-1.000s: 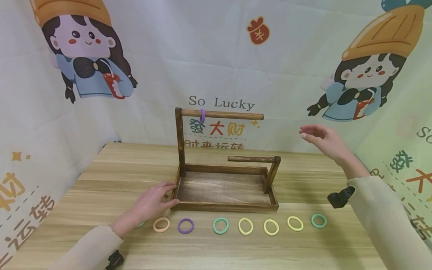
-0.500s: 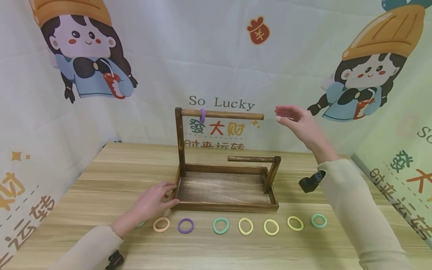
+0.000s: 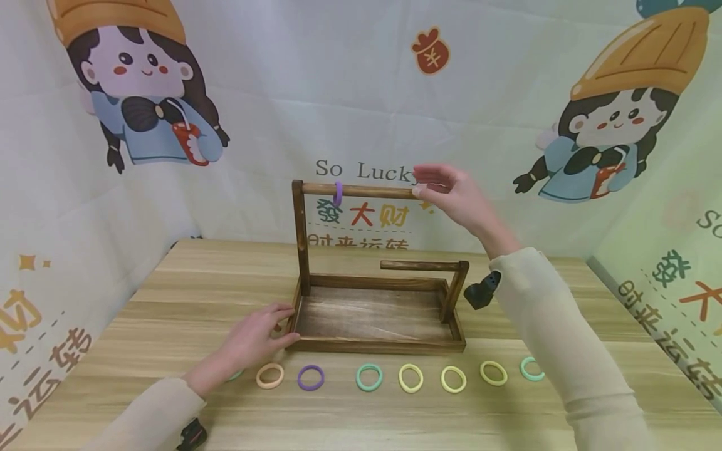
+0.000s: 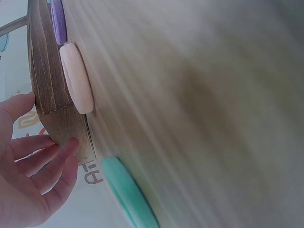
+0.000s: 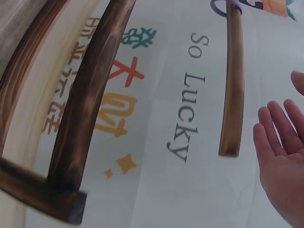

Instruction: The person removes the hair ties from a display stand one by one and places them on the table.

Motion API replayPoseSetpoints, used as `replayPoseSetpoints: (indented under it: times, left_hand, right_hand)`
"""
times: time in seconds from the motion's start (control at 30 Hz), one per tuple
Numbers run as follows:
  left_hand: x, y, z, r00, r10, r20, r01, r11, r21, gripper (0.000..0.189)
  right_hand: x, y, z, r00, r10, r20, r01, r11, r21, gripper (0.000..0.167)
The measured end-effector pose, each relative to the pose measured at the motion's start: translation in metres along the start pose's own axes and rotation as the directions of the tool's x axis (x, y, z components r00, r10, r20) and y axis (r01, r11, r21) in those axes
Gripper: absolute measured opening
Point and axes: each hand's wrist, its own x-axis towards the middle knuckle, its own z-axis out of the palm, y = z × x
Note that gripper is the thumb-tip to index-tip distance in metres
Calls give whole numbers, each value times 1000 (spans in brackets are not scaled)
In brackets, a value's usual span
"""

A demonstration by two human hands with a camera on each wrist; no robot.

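A dark brown wooden rack (image 3: 372,346) with a tray base stands mid-table. At its near left corner, my left hand (image 3: 248,338) holds the tray end, thumb and fingertips against the wood (image 4: 66,126). My right hand (image 3: 454,197) is raised by the free end of the upper bar (image 3: 378,191), its fingers loosely bent and nothing in them. The right wrist view shows a gap between that hand (image 5: 285,156) and the upper bar (image 5: 233,95). A purple ring (image 3: 338,193) hangs on the upper bar near its post.
In front of the rack lies a row of rings: orange (image 3: 270,376), purple (image 3: 311,378), green (image 3: 369,378), several yellow (image 3: 410,378), and a green ring (image 3: 530,368) partly behind my right sleeve. A green ring (image 4: 126,192) lies by my left hand. The lower bar (image 3: 420,265) points left.
My right hand has moved left and up, from well right of the rack to the upper bar's free end. The left hand, rack and rings have stayed put.
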Motion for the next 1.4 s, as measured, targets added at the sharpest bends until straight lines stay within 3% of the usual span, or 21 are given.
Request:
replayPoseSetpoints:
  times: [0.3, 0.5, 0.67, 1.07, 1.4]
  left_hand:
    - [0, 0, 0, 1000, -1, 1, 1, 1000, 4, 50]
    - [0, -1, 1, 1000, -4, 3, 4, 1000, 6, 50]
    - [0, -1, 0, 1000, 0, 2, 0, 1000, 1, 50]
    - [-1, -2, 2, 1000, 17, -6, -17, 1000, -11, 51]
    - [-1, -1, 2, 1000, 2, -1, -2, 1000, -26, 52]
  right_hand:
    - [13, -31, 28, 997, -44, 70, 46, 999, -21, 46]
    - [37, -18, 43, 989, -74, 132, 82, 995, -59, 49]
    - [45, -19, 56, 982, -85, 167, 106, 987, -121, 47]
    - [56, -25, 75, 976, -43, 213, 91, 970, -225, 50]
    - [60, -29, 81, 952, 20, 306, 76, 951, -299, 55]
